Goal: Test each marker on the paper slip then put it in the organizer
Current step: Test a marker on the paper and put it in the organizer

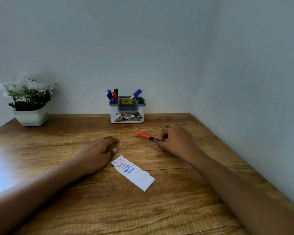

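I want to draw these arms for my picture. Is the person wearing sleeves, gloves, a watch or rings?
No sleeves show: the left arm and right arm are bare right to the picture's edge. The left hand and right hand wear no gloves, neither wrist has a watch or bangle, and no ring shows.

We stretch both bare arms out in front of us. Our left hand (98,154) lies palm down with its fingers loose and its thumb sticking out to the side. Our right hand (177,141) is further out, with its fingers curled in, pinching the back end of the black marker with a red cap (144,135).
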### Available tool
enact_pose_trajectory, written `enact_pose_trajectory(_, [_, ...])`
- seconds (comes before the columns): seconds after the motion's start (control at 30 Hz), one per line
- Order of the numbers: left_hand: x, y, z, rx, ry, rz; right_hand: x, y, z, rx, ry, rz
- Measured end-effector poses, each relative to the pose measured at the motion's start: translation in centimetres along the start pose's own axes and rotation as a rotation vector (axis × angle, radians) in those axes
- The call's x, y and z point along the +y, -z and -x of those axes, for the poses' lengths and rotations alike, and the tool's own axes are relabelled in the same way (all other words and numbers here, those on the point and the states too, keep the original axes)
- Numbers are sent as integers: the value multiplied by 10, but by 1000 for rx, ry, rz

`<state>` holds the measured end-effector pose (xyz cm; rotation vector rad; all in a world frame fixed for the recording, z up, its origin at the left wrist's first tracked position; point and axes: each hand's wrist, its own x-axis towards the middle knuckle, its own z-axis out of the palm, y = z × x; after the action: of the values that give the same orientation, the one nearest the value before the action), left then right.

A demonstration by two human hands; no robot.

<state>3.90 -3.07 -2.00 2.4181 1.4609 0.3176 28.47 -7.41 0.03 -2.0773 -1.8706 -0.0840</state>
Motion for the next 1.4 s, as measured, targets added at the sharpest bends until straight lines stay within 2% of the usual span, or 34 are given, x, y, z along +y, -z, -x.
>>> enact_pose_trajectory(0.2, [3,1,3,43,-33,153,-18,1,23,-51,149,-280])
enact_pose_trajectory(0.43, [9,5,12,277,-252,260,-24,7,35,63,190,-489])
enact_pose_trajectory(0.53, [11,5,11,264,-251,282,-21,11,33,131,199,-601])
enact_pose_trajectory(0.67, [14,5,10,235,-241,358,-22,13,31,138,203,-696])
enact_pose_trajectory(0.73, [12,4,9,241,-235,396,-21,13,29,116,201,-791])
enact_pose_trajectory(1.0, [11,3,3,229,-251,489,-24,11,30,-92,124,-1446])
enact_pose_trajectory(1.1, [10,2,5,219,-291,437,-35,-1,30,-127,84,-1405])
enact_pose_trajectory(1.4, [13,1,2,274,-378,404,-40,-9,26,-32,-9,-1419])
